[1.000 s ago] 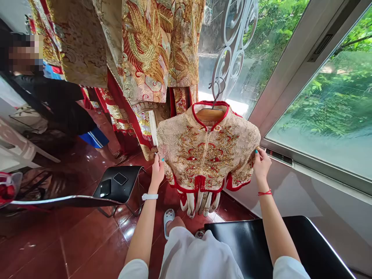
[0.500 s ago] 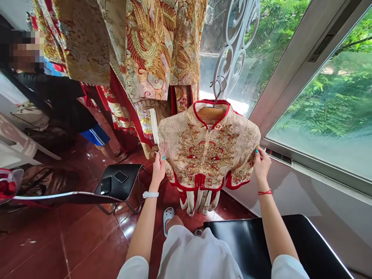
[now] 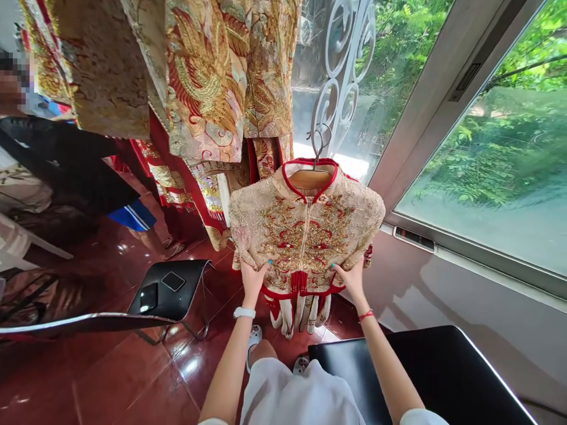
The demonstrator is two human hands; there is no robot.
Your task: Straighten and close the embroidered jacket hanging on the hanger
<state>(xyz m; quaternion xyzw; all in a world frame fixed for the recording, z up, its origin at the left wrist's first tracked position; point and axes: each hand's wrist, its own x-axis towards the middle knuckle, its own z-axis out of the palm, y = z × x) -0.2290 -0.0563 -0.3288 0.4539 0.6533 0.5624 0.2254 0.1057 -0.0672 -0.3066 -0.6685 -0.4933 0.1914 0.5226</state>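
Observation:
A cream jacket (image 3: 292, 218) with gold beadwork and red trim hangs in front of me on a wooden hanger (image 3: 310, 179). Its dark hook (image 3: 316, 152) goes up toward the white scrollwork. My left hand (image 3: 254, 280) grips the jacket's lower left side, thumb on the front panel, the other fingers hidden in or behind the cloth. On the lower right side, my right hand (image 3: 353, 278) holds it the same way. Both thumbs point inward toward the red tassels (image 3: 299, 283). Cream and red strips (image 3: 287, 316) hang below the hem.
Embroidered garments (image 3: 208, 82) hang at the upper left. A person in a black top (image 3: 66, 162) is at far left. Two phones lie on a black chair (image 3: 188, 289); another black seat (image 3: 425, 366) is by my right arm. A phone (image 3: 414, 238) rests on the window sill.
Both hands have moved inward from the sleeves to the jacket's lower sides, with thumbs now on the front. The sleeves are tucked back. The view has shifted slightly right.

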